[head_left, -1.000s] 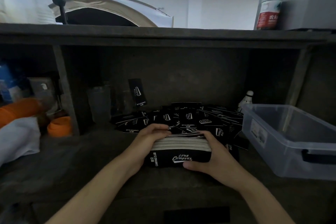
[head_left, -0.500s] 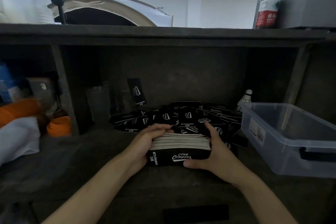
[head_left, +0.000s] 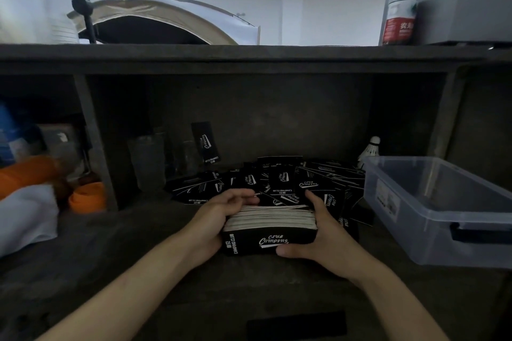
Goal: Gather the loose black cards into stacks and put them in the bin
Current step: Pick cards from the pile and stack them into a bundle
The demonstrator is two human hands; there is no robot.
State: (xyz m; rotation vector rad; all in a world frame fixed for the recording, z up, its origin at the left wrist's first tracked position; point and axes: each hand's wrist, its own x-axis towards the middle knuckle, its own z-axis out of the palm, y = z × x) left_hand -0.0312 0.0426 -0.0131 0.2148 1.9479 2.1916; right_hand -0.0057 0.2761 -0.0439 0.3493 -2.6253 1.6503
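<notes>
A thick stack of black cards [head_left: 270,230] with white lettering stands on edge on the dark shelf floor. My left hand [head_left: 216,219] clasps its left end, fingers curled over the top. My right hand [head_left: 321,235] clasps its right end, thumb under the front face. Behind the stack lies a spread pile of loose black cards [head_left: 282,180]. One single card [head_left: 205,142] leans upright against the back wall. The clear plastic bin [head_left: 443,219] sits to the right, and I see nothing inside it.
Clear glasses [head_left: 146,163] stand left of the loose cards. A shuttlecock [head_left: 370,151] sits behind the bin. Orange items [head_left: 87,196] and a white cloth [head_left: 25,219] fill the left compartment past a divider. A bottle [head_left: 400,3] stands on the top shelf.
My right fingers lifted off the stack's top and stretched toward the loose pile, and now rest along the stack's right end. The left hand keeps its hold.
</notes>
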